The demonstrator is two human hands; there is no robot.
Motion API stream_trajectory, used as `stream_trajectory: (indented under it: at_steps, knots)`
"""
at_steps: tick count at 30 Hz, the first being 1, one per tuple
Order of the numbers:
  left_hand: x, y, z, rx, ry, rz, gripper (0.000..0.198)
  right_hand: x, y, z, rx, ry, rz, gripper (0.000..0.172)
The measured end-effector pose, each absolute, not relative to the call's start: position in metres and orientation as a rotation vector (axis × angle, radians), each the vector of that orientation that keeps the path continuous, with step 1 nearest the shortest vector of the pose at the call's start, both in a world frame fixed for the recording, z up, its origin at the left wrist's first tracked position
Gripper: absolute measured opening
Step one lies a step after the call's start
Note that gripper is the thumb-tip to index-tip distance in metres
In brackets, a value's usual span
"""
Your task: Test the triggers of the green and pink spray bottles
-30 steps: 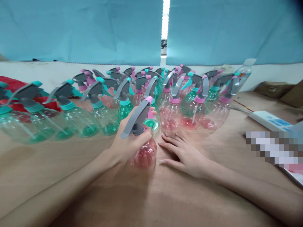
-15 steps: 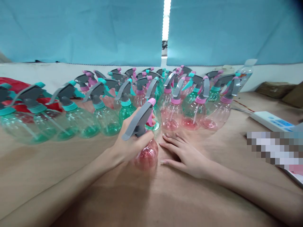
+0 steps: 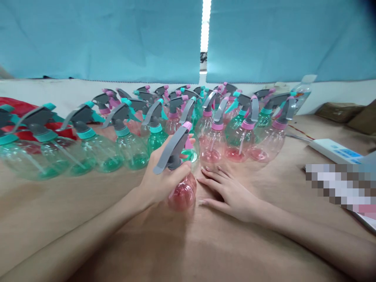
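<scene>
Pink spray bottle (image 3: 182, 196) sits at the centre of the frame, in your left hand (image 3: 161, 172), whose thumb and fingers wrap its neck below the grey spray head (image 3: 173, 147); whether its base touches the tabletop (image 3: 220, 250) cannot be told. Your right hand (image 3: 229, 192), right of centre, lies palm down with fingers loosely spread, holding nothing. The step in hand looks to be gripping and steadying that bottle by its neck; any move from here would call for a firm hold and care around the green bottle (image 3: 192, 156) just behind it. You can read no brand on the pink bottle. At the upper right, the clear bottle (image 3: 304, 94) bears a coloured label too small to read. You can make out no words on the white device (image 3: 335, 150) at the right, and the flat item (image 3: 329, 186) below it is pixelated.
</scene>
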State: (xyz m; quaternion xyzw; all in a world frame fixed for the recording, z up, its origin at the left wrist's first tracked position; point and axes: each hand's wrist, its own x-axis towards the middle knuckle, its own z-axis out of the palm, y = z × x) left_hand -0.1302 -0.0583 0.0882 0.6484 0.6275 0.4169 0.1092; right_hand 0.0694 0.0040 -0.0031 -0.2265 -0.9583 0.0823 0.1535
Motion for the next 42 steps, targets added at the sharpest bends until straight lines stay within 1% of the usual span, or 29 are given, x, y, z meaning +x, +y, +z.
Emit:
stream_trajectory:
  at_steps: [7, 13, 16, 20, 23, 26, 28, 31, 34, 35, 38, 39, 40, 42]
  knots:
    - [-0.132, -0.055, 0.086, 1.930, 1.704, 1.285, 0.019, 0.069, 0.004, -0.004, -0.648, -2.738, 0.234, 0.063]
    - [-0.132, -0.055, 0.085, 1.884, 1.690, 1.291, 0.022, 0.070, 0.003, -0.008, -0.618, -2.692, 0.308, 0.059]
    - [-0.129, -0.056, 0.082, 1.898, 1.643, 1.308, 0.026, 0.071, 0.001, -0.005, -0.625, -2.632, 0.434, 0.058]
    - [-0.118, -0.056, 0.076, 1.881, 1.610, 1.341, 0.036, 0.075, -0.007, 0.010, -0.624, -2.514, 0.632, 0.063]
    - [-0.101, -0.055, 0.073, 1.846, 1.587, 1.370, 0.034, 0.078, -0.013, 0.026, -0.622, -2.409, 0.748, 0.066]
    - [-0.080, -0.050, 0.070, 1.872, 1.501, 1.393, 0.035, 0.082, -0.019, 0.039, -0.641, -2.310, 0.917, 0.062]
    - [-0.065, -0.045, 0.069, 1.886, 1.454, 1.397, 0.037, 0.088, -0.022, 0.044, -0.667, -2.234, 0.987, 0.053]
    - [-0.045, -0.038, 0.070, 1.897, 1.376, 1.369, 0.042, 0.100, -0.025, 0.047, -0.682, -2.155, 1.007, 0.041]
    - [-0.028, -0.034, 0.073, 1.922, 1.301, 1.300, 0.053, 0.116, -0.025, 0.046, -0.650, -2.119, 1.001, 0.046]
    - [-0.023, -0.033, 0.073, 1.929, 1.279, 1.280, 0.058, 0.123, -0.024, 0.045, -0.663, -2.112, 0.995, 0.048]
    - [-0.013, -0.031, 0.067, 1.967, 1.185, 1.223, 0.079, 0.149, -0.019, 0.043, -0.807, -2.110, 0.955, 0.045]
    - [-0.012, -0.030, 0.063, 1.984, 1.149, 1.190, 0.083, 0.160, -0.016, 0.044, -0.850, -2.110, 0.922, 0.046]
    - [-0.011, -0.030, 0.057, 2.000, 1.141, 1.160, 0.085, 0.173, -0.012, 0.045, -0.898, -2.119, 0.902, 0.049]
    - [-0.012, -0.029, 0.044, 2.024, 1.165, 1.092, 0.078, 0.200, -0.002, 0.049, -1.025, -2.087, 0.818, 0.051]
